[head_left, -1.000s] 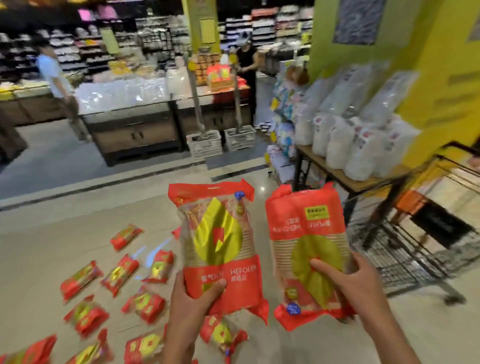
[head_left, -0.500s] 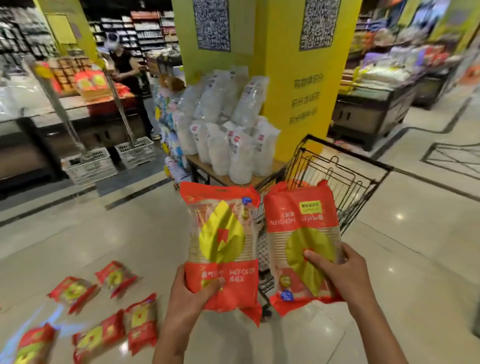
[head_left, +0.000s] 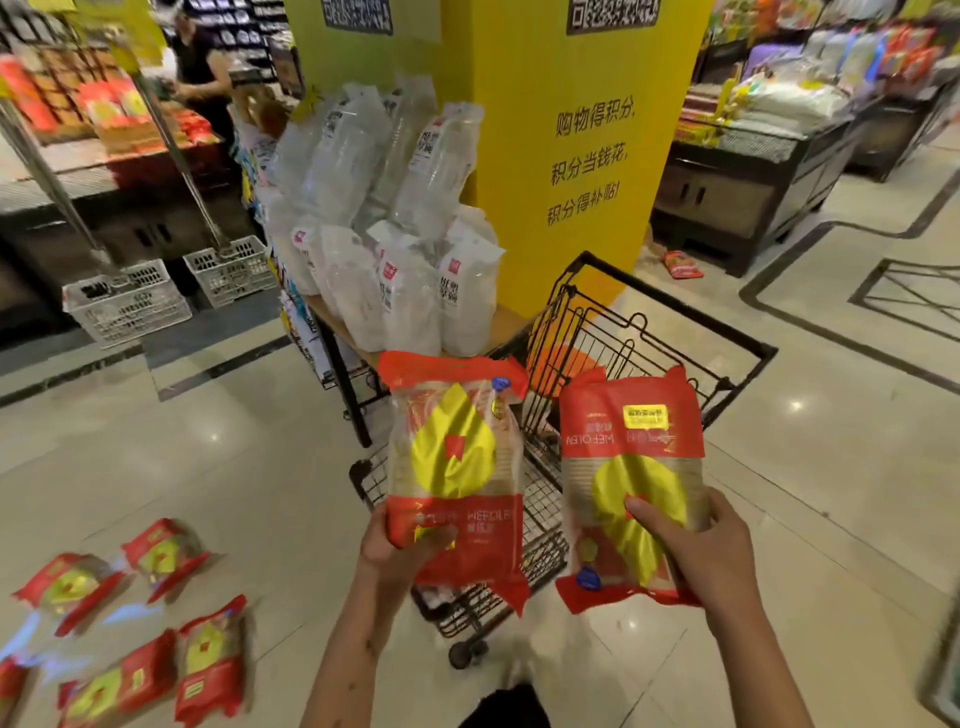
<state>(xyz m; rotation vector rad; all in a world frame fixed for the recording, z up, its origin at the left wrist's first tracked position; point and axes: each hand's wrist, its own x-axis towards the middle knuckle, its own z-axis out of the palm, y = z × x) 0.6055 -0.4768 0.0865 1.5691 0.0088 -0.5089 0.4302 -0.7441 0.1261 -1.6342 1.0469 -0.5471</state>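
My left hand (head_left: 402, 551) grips the lower end of a red and yellow pack (head_left: 454, 467) of stacked paper cups, held upright. A second pack of the same kind (head_left: 631, 467), turned upside down, is gripped at its lower half by my right hand (head_left: 701, 556). Both packs hang above a black wire shopping cart (head_left: 623, 332) that stands right in front of me. Several more of these red packs (head_left: 166, 551) lie scattered on the shiny floor at the lower left.
A small table (head_left: 501, 325) stacked with white bagged goods stands against a yellow pillar (head_left: 571, 156) behind the cart. Grey crates (head_left: 127, 304) sit at the left by dark display counters. A person (head_left: 200, 67) stands far left. One red pack (head_left: 683, 265) lies beside the pillar.
The view has swung to the right, bringing the cart and pillar to the centre. Both hands kept their packs and now hold them over the cart. The floor packs slid to the lower left.
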